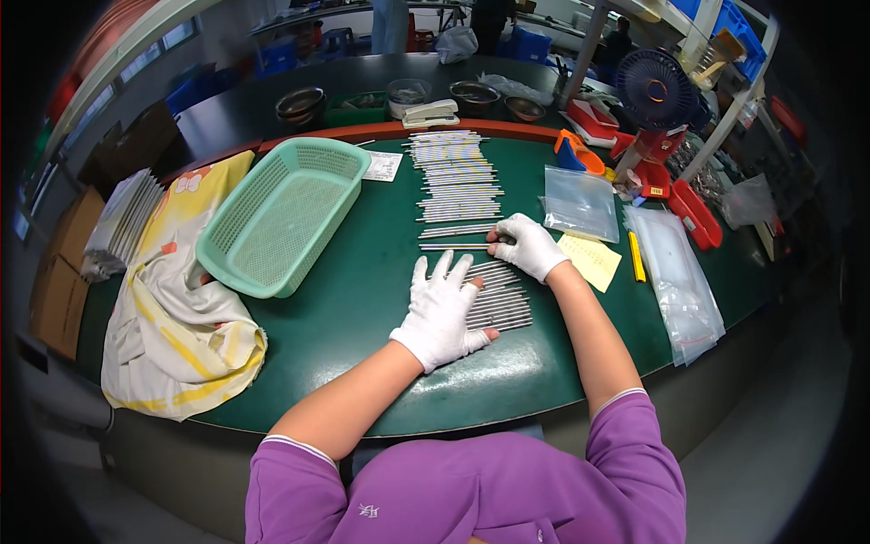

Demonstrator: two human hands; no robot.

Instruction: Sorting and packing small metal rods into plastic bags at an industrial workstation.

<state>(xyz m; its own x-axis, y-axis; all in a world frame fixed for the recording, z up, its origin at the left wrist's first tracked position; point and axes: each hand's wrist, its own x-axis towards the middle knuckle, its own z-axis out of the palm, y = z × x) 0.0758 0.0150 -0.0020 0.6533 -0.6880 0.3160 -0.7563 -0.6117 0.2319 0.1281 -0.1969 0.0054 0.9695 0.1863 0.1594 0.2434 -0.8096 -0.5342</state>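
My left hand (437,313), in a white glove with some bare fingertips, lies with fingers spread across the left part of a near group of thin metal rods (503,304). Just beyond it, my right hand (528,247), gloved the same way, pinches the right end of a single metal rod (453,247) between thumb and fingers. That rod lies crosswise on the green table (362,335). Farther off, a long row of similar rods (458,190) is laid side by side, their ends roughly lined up. My left hand hides part of the near group.
A pale green plastic basket (294,263) stands at left beside a yellow-white cloth (186,335). At right are clear plastic bags (580,204), a yellow note (591,261), a yellow cutter (636,257) and red bins (696,216). A stapler (430,114) and metal bowls (474,95) stand at the back.
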